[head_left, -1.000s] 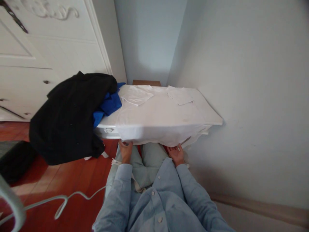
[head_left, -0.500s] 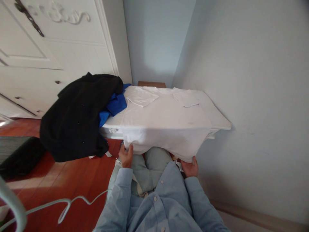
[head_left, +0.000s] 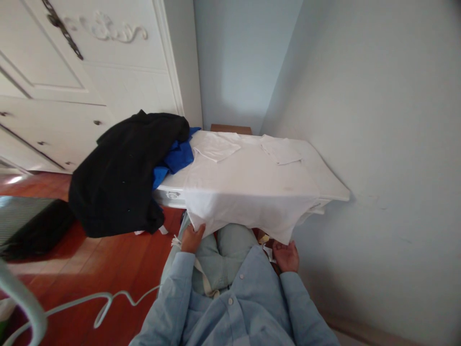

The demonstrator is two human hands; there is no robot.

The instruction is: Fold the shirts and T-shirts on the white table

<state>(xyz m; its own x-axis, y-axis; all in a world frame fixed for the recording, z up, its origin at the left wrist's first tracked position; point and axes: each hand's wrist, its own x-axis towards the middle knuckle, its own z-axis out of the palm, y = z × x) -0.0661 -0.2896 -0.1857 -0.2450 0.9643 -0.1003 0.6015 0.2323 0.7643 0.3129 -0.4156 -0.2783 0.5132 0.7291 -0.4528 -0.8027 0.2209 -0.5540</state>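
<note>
A white T-shirt [head_left: 248, 206] lies spread over a narrow white table [head_left: 327, 187]. Its two short sleeves rest near the far edge, and its lower part hangs over the near edge above my knees. My left hand [head_left: 192, 239] pinches the left corner of the hem, thumb on top. At the right hem corner is my right hand [head_left: 287, 257], palm turned up, its curled fingers at the tip of the cloth. The fabric tapers to a point there; the exact grip is partly hidden.
A black garment [head_left: 115, 178] and a blue cloth [head_left: 180, 156] are heaped on the table's left end, hanging over its edge. A white cabinet [head_left: 137, 81] stands behind left, a wall [head_left: 389, 144] at right. A pale cable [head_left: 104, 302] crosses the wooden floor [head_left: 126, 264].
My left hand has shifted slightly right and the left hem corner has folded inward. My right hand has dropped a little and shows more palm. The whole view has shifted slightly.
</note>
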